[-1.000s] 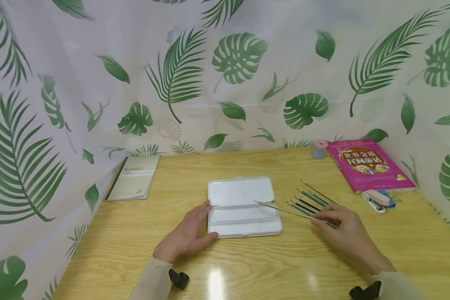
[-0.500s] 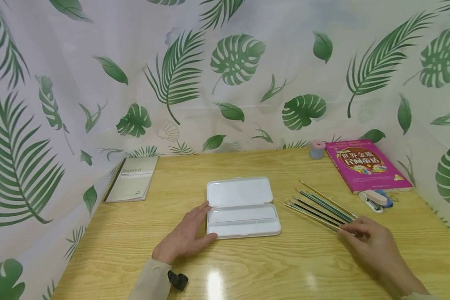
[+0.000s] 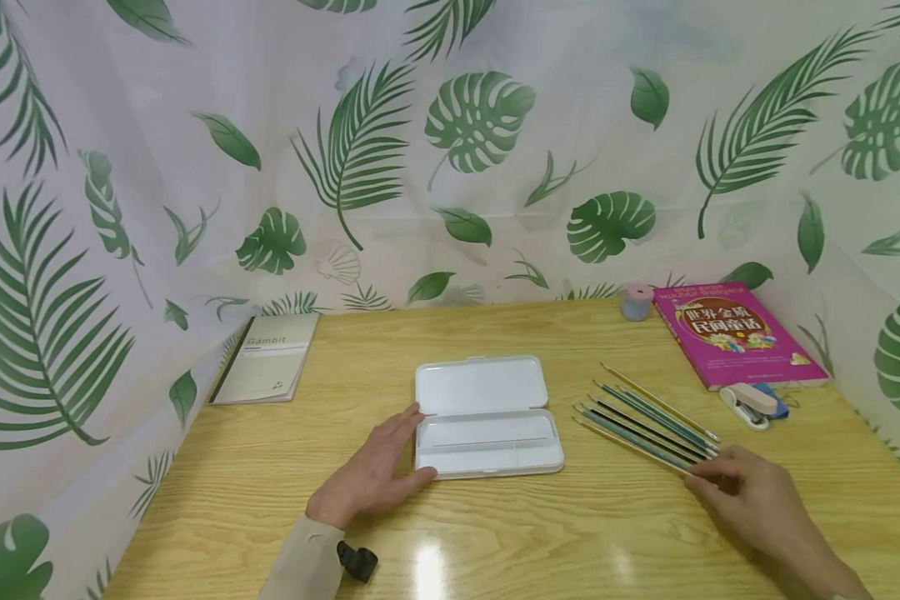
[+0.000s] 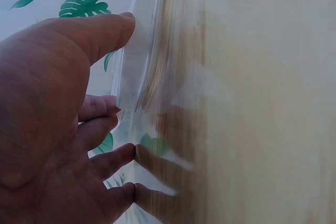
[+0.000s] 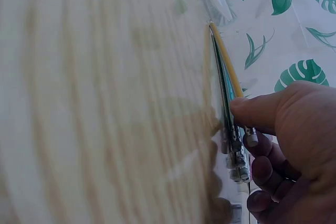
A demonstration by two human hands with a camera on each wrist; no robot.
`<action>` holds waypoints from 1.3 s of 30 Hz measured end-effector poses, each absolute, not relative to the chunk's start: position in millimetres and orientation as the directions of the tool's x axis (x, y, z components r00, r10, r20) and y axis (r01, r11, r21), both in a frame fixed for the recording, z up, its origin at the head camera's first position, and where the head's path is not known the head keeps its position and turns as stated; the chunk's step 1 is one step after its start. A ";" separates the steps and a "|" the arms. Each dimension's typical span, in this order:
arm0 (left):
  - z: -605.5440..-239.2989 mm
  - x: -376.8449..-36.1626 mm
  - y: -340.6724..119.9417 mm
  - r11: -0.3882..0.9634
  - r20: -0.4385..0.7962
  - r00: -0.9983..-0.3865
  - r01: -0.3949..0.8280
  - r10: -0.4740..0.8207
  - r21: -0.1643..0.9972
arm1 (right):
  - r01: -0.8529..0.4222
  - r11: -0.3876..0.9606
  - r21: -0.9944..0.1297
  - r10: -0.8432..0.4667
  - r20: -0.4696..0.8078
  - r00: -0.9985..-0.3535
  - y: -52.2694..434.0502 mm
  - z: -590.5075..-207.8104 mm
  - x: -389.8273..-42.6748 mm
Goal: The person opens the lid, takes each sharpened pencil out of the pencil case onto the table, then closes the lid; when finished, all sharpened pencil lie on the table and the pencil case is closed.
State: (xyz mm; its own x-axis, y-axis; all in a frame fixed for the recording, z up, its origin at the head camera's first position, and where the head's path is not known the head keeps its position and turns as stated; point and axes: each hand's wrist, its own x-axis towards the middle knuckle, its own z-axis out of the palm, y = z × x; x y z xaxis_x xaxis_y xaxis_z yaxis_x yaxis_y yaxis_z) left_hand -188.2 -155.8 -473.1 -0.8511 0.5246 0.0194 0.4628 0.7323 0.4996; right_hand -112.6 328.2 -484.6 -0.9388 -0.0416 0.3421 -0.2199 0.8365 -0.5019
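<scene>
A white pencil case (image 3: 465,429) lies with its lid raised back and its compartments exposed. My left hand (image 3: 367,475) rests at its left side, thumb at the front corner and fingers along the edge. In the left wrist view, the thumb touches the white case (image 4: 139,51). On the right, my right hand (image 3: 757,496) pinches a yellow pencil near its eraser end. The right wrist view shows this yellow pencil (image 5: 226,59) between thumb and fingers. Several dark and green pencils (image 3: 656,414) lie beside it, fanned on the table, tips toward the case.
A Gambit notebook (image 3: 266,358) lies at the back left of the wooden table (image 3: 375,350). At the back right are a magenta book (image 3: 742,333), a pink and blue-grey cylinder (image 3: 636,302), and a small pink and white stapler (image 3: 750,404) against a blue item (image 3: 774,400).
My right hand has moved right, drawing the pinched pencil away from above the case's right edge to alongside the other pencils. The left hand and the case stay put.
</scene>
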 end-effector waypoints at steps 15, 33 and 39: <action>-473.8 -188.4 -155.6 0.743 0.012 -0.855 0.457 0.518 0.489 | -0.199 0.857 -0.475 -0.048 0.313 -0.949 328.5 -486.2 -113.1; -473.3 -188.6 -156.0 0.737 0.018 -0.856 0.456 0.517 0.499 | -0.269 0.776 -0.571 -0.044 0.376 -0.925 326.0 -477.0 -117.9; -471.7 -188.0 -155.6 0.735 0.018 -0.856 0.455 0.517 0.503 | -0.297 0.743 -0.600 -0.068 0.374 -0.925 315.8 -473.0 -123.9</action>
